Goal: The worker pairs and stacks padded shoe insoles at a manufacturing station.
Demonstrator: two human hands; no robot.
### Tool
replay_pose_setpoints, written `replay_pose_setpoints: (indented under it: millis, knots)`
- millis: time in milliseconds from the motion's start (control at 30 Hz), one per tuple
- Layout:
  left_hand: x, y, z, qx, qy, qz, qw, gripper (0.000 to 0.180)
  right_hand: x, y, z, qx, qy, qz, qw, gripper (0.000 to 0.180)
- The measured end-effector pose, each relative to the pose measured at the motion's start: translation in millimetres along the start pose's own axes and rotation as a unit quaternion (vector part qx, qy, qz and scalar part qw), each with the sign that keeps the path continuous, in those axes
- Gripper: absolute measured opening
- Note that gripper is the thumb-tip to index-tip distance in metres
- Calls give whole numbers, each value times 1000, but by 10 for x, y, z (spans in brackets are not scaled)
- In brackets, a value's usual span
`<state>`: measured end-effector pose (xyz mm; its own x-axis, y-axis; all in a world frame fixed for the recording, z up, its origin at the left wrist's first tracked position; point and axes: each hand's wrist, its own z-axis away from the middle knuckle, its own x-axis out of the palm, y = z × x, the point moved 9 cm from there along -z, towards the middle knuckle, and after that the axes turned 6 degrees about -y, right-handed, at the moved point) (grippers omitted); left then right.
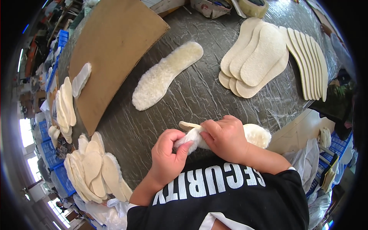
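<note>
Black shirt (pixel 276 199) closest. Pinched in left hand (pixel 166 153) and right hand (pixel 230 140): fleecy insole (pixel 196 140). Beyond, flat on bench (pixel 130 142): second insole (pixel 165 76), right of brown cardboard (pixel 115 46).

You're in a workshop: film-covered worktop (pixel 184 94) in front of you, fanned insole batches (pixel 264 53) at far right, tape roll (pixel 251 10) beyond, blue crates (pixel 63 181) down your left side.
</note>
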<state>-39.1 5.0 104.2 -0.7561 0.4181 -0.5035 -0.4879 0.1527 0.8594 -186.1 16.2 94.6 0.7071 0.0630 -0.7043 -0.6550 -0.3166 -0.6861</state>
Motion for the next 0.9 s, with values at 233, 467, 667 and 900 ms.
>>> replay_pose_setpoints:
  millis: [233,467,667,900]
  knots:
    - [-123,80,-79,10,31,-44,998,20,-9,-20,-1,-12,-8,-24,1000,22]
    - [-166,136,-71,25,47,-38,998,14,-25,-52,-6,-25,-15,-40,999,21]
    - [-190,179,-70,72,54,-63,994,15,-40,-64,-2,-30,-23,-56,998,19]
    - [-199,179,-50,87,45,-49,994,13,-54,-71,-10,-37,-33,-81,995,18]
